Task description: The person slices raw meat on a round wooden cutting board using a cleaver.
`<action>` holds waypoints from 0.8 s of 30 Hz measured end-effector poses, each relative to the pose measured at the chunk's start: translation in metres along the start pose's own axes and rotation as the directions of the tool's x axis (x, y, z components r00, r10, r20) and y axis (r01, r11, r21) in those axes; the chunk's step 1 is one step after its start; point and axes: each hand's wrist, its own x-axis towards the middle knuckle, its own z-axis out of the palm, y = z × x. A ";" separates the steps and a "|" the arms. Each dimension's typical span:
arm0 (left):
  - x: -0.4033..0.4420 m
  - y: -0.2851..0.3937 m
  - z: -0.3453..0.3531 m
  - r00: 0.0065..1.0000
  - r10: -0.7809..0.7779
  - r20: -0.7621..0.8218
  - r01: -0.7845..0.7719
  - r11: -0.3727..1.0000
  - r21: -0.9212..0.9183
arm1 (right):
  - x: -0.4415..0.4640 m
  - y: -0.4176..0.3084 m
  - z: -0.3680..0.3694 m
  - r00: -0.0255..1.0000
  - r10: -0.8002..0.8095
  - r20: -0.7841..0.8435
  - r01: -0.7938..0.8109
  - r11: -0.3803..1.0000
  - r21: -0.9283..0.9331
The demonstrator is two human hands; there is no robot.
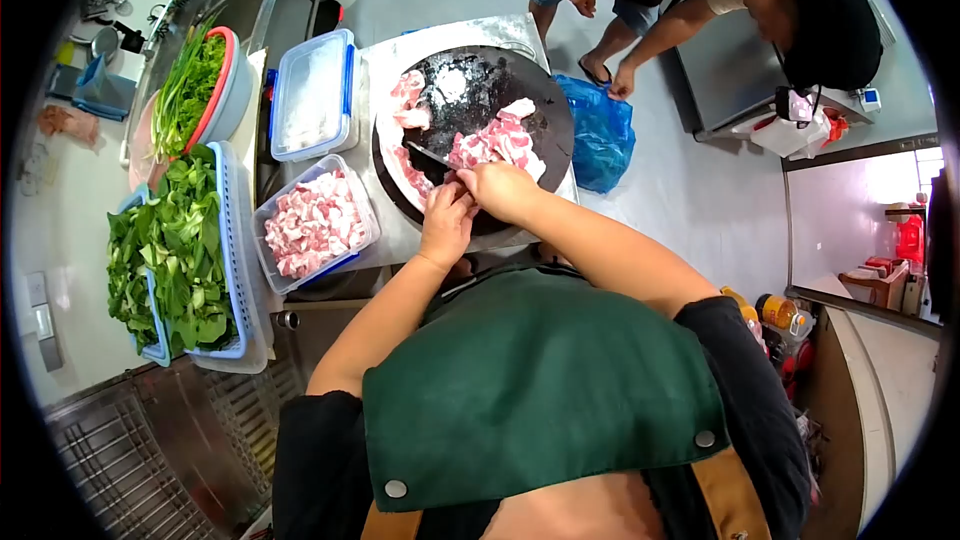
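Observation:
On the dark round board (520, 75) lie a long strip of raw meat (403, 162), a piece at its upper left and a heap of cut slices (500, 140). My right hand (495, 188) is closed round the handle of a knife (428, 153), whose blade points up and left between the strip and the heap. Just left of it, my left hand (449, 215) has its fingers bent together at the lower end of the strip. What its fingertips grip is hidden.
Left of the board are a box of meat chunks (315, 222), a lidded box (312, 95), and baskets of leafy greens (190, 250). Beyond the table's right edge hangs a blue bag (598, 135), touched by another person's hand (622, 80).

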 end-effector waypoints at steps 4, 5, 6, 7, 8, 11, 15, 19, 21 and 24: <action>-0.004 -0.006 -0.005 1.000 0.021 -0.002 -0.021 1.000 0.008 | -0.017 0.006 0.000 0.989 0.143 0.036 -0.141 0.989 -0.049; -0.006 -0.005 -0.006 1.000 0.012 -0.003 -0.012 1.000 0.007 | -0.037 0.014 -0.003 0.988 0.153 0.034 -0.151 0.987 -0.046; -0.007 -0.003 -0.009 1.000 0.006 -0.029 -0.007 1.000 -0.019 | -0.052 0.022 -0.010 0.986 0.163 0.032 -0.161 0.986 -0.046; -0.005 -0.003 -0.009 0.998 0.002 -0.059 -0.004 0.999 -0.044 | -0.058 0.030 -0.017 0.987 0.159 0.037 -0.157 0.986 -0.053; -0.005 -0.004 -0.008 0.997 0.024 -0.071 -0.029 0.996 -0.081 | -0.066 0.036 -0.021 0.976 0.215 0.026 -0.215 0.976 0.020; -0.002 -0.001 -0.012 0.999 0.053 -0.003 -0.053 0.998 -0.045 | -0.077 0.031 -0.024 0.965 0.259 -0.031 -0.256 0.963 0.086; -0.001 0.001 -0.004 0.992 0.083 -0.090 -0.081 0.996 0.021 | -0.097 -0.008 -0.034 0.993 0.121 -0.012 -0.121 0.992 0.019; 0.004 0.006 -0.007 0.998 0.030 -0.056 -0.030 0.999 -0.012 | -0.098 -0.010 -0.028 0.982 0.188 0.036 -0.186 0.981 -0.050; 0.002 0.002 -0.006 0.998 0.041 -0.052 -0.042 0.999 -0.009 | -0.088 -0.014 -0.024 0.982 0.182 0.047 -0.180 0.982 -0.048; -0.004 -0.006 -0.001 1.000 0.018 -0.026 -0.018 1.000 0.000 | -0.051 -0.009 0.005 0.994 0.103 -0.045 -0.103 0.995 -0.014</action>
